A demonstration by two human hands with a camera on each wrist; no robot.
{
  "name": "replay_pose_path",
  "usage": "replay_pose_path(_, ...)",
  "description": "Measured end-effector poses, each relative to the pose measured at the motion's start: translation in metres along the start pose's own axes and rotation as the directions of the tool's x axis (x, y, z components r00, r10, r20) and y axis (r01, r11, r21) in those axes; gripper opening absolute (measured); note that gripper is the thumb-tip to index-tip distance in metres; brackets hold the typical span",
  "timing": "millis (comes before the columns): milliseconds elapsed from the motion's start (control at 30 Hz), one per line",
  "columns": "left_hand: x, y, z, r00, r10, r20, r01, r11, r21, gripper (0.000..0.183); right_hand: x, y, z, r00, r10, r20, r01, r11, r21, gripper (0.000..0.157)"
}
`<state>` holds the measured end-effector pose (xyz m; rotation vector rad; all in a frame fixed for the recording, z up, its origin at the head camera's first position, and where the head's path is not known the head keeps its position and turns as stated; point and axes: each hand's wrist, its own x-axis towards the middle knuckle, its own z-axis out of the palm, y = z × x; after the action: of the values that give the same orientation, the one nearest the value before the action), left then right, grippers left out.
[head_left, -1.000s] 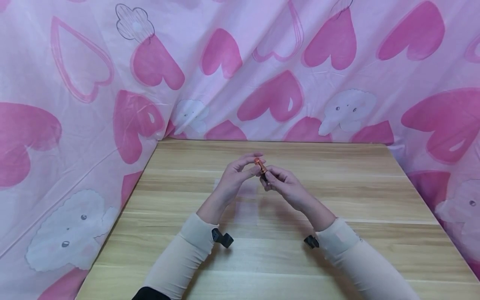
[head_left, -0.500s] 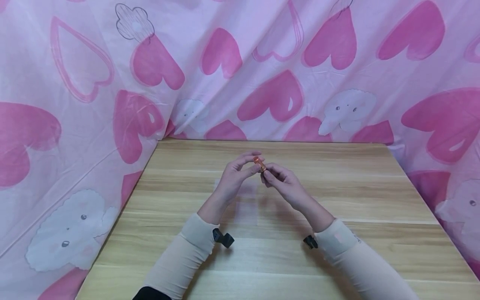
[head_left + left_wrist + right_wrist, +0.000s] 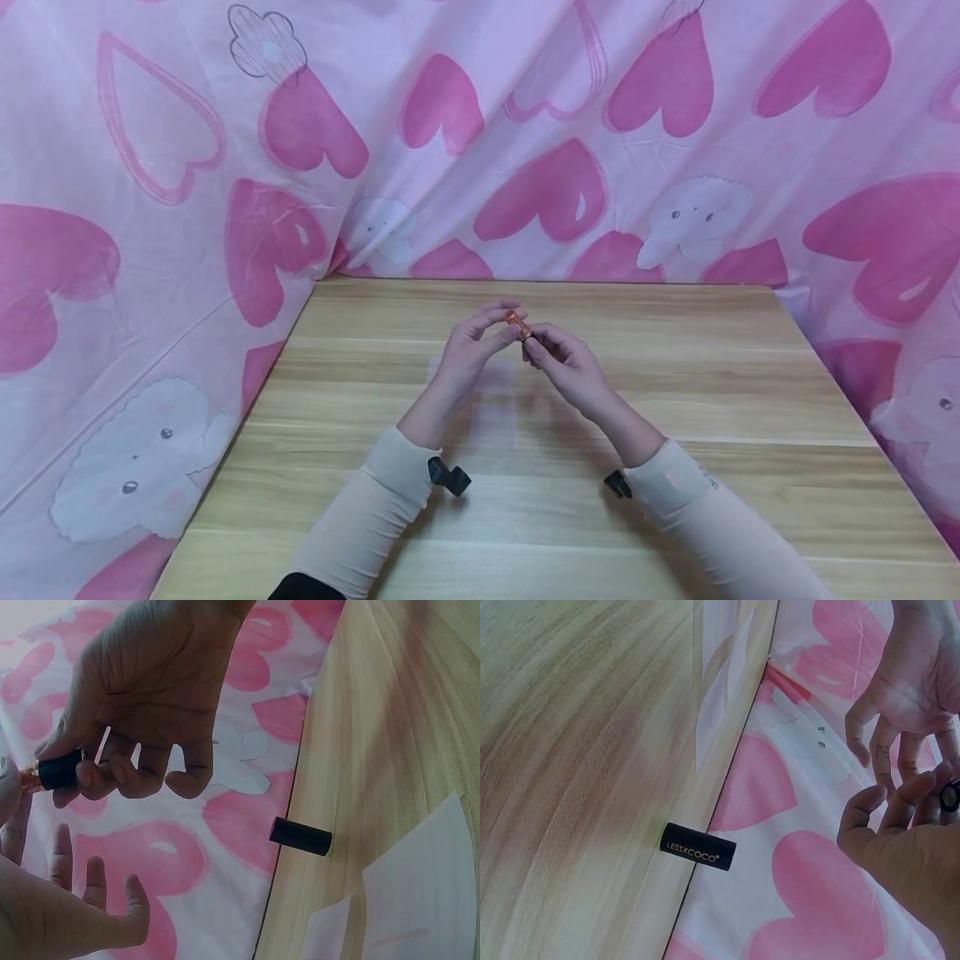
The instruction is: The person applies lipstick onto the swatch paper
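Observation:
Over the table, both hands hold one lipstick tube, tilted, with a copper-coloured upper part and a black base. My left hand grips the copper end between thumb and fingers. The right hand pinches the black base at the lower end, seen in the left wrist view. My left hand's other fingers are spread away from the tube. A black cap with "LESSXCOCO" lettering stands upright on the table in the right wrist view. In the head view the cap is out of sight.
Pale pinkish sheets lie on the wooden table below the hands. A pink curtain with hearts hangs behind the table and along its sides. Each sleeve carries a small black camera mount at the wrist.
The right hand has moved slightly up and left, and the lipstick tube has shifted a little with it. The left hand keeps its grip and has barely moved.

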<state>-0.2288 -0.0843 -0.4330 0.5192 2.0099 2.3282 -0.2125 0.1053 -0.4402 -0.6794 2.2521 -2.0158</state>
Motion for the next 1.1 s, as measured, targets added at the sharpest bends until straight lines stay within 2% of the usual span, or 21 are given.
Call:
replay_pose_path(467,-0.001,-0.003,0.004,0.998,0.034,-0.046,-0.037,0.997,-0.069,0.029,0.001,0.0,0.006,0.994,-0.011,-0.113,-0.005,0.991,-0.134,0.024)
replay_pose_path(733,0.0,-0.001,0.006,0.997,0.034,-0.073,-0.038,0.998,-0.054,0.036,-0.005,-0.032,0.015,0.987,-0.069,-0.146,0.039,0.98,-0.195,0.022)
replay_pose_path(833,0.001,-0.001,0.006,0.996,0.035,-0.077,-0.039,0.998,-0.039,0.035,-0.005,-0.032,0.015,0.984,-0.085,-0.155,0.054,0.979,-0.194,0.021)
replay_pose_path(1000,0.003,-0.003,0.006,0.996,0.045,-0.072,-0.044,0.999,0.004,0.036,-0.001,-0.011,0.009,0.987,-0.074,-0.14,0.05,0.984,-0.171,0.021)
replay_pose_path(1100,0.004,-0.004,0.006,0.997,0.054,-0.05,-0.054,0.999,-0.003,0.036,0.001,0.003,0.004,0.991,-0.056,-0.121,0.039,0.989,-0.143,0.023)
